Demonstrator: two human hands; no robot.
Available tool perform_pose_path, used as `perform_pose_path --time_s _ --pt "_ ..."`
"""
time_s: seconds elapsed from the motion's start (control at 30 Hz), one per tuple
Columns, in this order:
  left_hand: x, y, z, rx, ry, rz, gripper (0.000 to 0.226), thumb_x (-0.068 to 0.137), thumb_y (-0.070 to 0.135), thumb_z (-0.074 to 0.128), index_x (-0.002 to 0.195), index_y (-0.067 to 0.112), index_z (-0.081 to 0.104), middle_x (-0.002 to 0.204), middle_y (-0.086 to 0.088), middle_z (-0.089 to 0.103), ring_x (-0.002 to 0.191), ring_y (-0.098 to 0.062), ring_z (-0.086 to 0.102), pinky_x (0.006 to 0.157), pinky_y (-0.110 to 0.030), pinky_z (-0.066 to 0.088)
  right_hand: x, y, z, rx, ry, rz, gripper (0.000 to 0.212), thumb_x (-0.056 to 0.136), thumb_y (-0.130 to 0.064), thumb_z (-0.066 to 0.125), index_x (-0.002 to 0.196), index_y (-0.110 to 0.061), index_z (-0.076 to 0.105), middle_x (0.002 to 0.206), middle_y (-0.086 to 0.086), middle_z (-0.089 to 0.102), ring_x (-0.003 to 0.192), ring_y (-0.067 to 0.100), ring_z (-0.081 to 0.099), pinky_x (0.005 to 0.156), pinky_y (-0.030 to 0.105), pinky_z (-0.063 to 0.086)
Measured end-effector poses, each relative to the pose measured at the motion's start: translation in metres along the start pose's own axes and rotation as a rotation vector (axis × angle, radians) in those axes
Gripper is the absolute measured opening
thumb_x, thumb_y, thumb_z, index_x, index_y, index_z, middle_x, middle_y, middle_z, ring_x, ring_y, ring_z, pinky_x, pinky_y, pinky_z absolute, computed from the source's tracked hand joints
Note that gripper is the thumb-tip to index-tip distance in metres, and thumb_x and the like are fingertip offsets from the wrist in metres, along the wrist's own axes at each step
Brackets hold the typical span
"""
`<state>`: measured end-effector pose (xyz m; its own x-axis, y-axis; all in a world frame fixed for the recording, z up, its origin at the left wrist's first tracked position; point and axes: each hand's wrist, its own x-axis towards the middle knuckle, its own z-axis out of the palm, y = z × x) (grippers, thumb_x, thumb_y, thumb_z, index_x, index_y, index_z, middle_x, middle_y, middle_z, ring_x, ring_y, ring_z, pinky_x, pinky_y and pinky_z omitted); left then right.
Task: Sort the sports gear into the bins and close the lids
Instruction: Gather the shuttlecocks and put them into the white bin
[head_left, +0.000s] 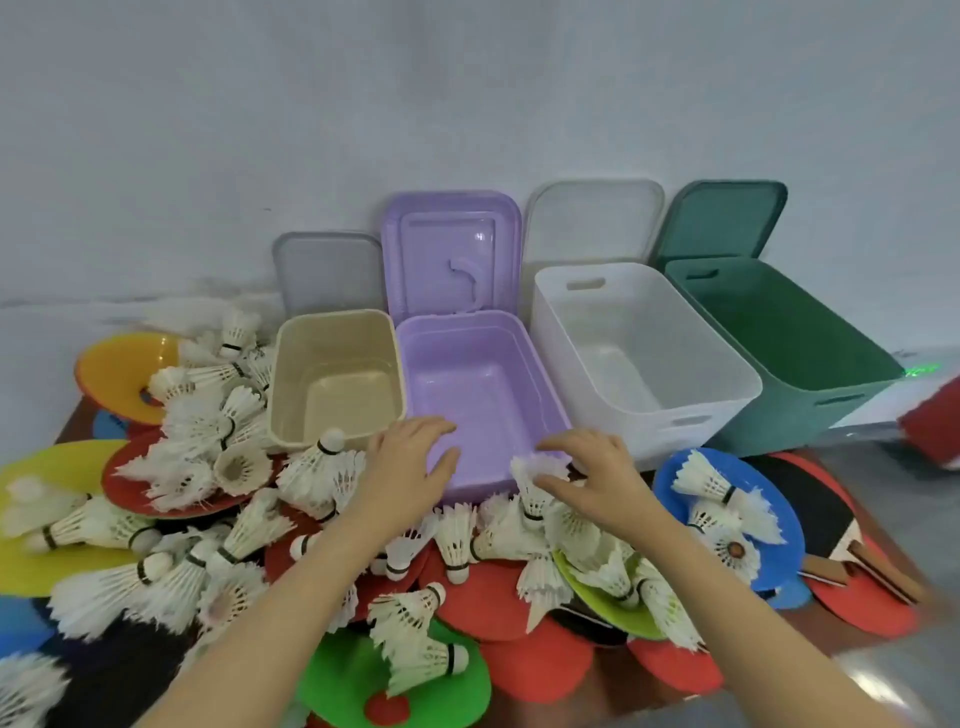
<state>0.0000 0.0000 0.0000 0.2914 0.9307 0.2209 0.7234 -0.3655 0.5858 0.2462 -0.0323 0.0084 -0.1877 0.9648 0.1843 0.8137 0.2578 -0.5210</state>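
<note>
Four open bins stand in a row by the wall: beige (291, 384), purple (519, 343), white (550, 332) and green (810, 395). All look empty. Their lids lean on the wall behind, the purple lid (452, 249) among them. White shuttlecocks (208, 426) lie heaped in front, over coloured disc cones (498, 608) and red table-tennis paddles (862, 608). My left hand (410, 460) hovers over the purple bin's front left corner, fingers spread, holding nothing. My right hand (592, 467) pinches the feathers of one shuttlecock (532, 480) at the bin's front right corner.
A yellow cone (47, 566) and an orange cone (119, 364) lie at the left, a blue cone (670, 478) with shuttlecocks at the right. The grey wall rises close behind the bins. Something red (930, 421) shows at the right edge.
</note>
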Motion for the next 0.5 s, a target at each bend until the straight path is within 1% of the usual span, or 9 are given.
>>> perform_pose_path --time_s 0.07,0.13,0.17,0.27,0.33,0.4,0.5 --pt "-0.02 -0.01 0.002 0.05 -0.004 -0.017 0.06 0.08 0.06 0.031 0.121 0.025 0.058 0.129 0.01 0.052 0.124 -0.012 0.04 0.094 -0.024 0.015 -0.003 -0.002 0.011 -0.059 -0.004 0.006 0.026 0.08 -0.039 0.065 0.104 -0.027 0.065 0.105 -0.016 0.061 0.1 0.001 0.047 0.087 0.02 0.016" --pt "-0.043 -0.025 0.007 0.105 -0.018 -0.006 0.066 0.075 0.065 0.027 0.119 0.027 0.059 0.126 0.014 0.053 0.123 -0.01 0.04 0.095 -0.023 0.013 -0.007 -0.003 0.023 -0.093 0.046 0.017 0.009 0.082 -0.022 0.067 0.091 -0.024 0.066 0.094 -0.014 0.062 0.093 0.009 0.055 0.082 0.022 0.017" --pt "-0.051 -0.031 0.009 0.149 -0.033 0.014 0.065 0.074 0.066 0.03 0.117 0.028 0.061 0.124 0.015 0.054 0.122 -0.009 0.041 0.096 -0.023 0.012 -0.008 -0.004 0.028 -0.087 0.065 0.026 0.007 0.082 -0.017 0.067 0.085 -0.023 0.064 0.087 -0.013 0.062 0.089 0.013 0.057 0.08 0.023 0.018" --pt "-0.061 -0.043 0.012 0.294 -0.028 0.163 0.047 0.073 0.06 0.044 0.099 0.03 0.069 0.113 0.011 0.063 0.112 -0.01 0.044 0.093 -0.03 0.018 -0.01 -0.007 0.034 -0.065 0.122 0.026 0.012 0.081 -0.011 0.067 0.079 -0.021 0.062 0.079 -0.013 0.06 0.08 0.015 0.057 0.076 0.026 0.021" --pt "-0.064 -0.048 0.016 0.319 0.003 0.198 0.034 0.073 0.054 0.046 0.084 0.033 0.071 0.106 0.012 0.067 0.108 -0.009 0.041 0.089 -0.031 0.02 -0.012 -0.013 0.032 -0.022 0.144 0.042 0.012 0.082 -0.01 0.067 0.079 -0.021 0.063 0.079 -0.013 0.062 0.081 0.014 0.057 0.076 0.025 0.022" --pt "-0.064 -0.049 0.018 0.272 0.053 0.205 0.029 0.074 0.049 0.046 0.072 0.034 0.071 0.098 0.014 0.069 0.105 -0.007 0.042 0.087 -0.029 0.02 -0.013 -0.018 0.031 0.022 0.149 0.051 0.012 0.082 -0.011 0.067 0.079 -0.022 0.063 0.081 -0.012 0.063 0.083 0.013 0.057 0.078 0.026 0.023" --pt "-0.062 -0.046 0.019 0.152 0.162 0.185 0.027 0.077 0.046 0.049 0.07 0.033 0.072 0.096 0.016 0.069 0.103 -0.003 0.046 0.087 -0.026 0.019 -0.014 -0.02 0.023 0.083 0.144 0.046 0.014 0.082 -0.013 0.068 0.08 -0.026 0.063 0.082 -0.013 0.063 0.084 0.011 0.058 0.086 0.033 0.032"
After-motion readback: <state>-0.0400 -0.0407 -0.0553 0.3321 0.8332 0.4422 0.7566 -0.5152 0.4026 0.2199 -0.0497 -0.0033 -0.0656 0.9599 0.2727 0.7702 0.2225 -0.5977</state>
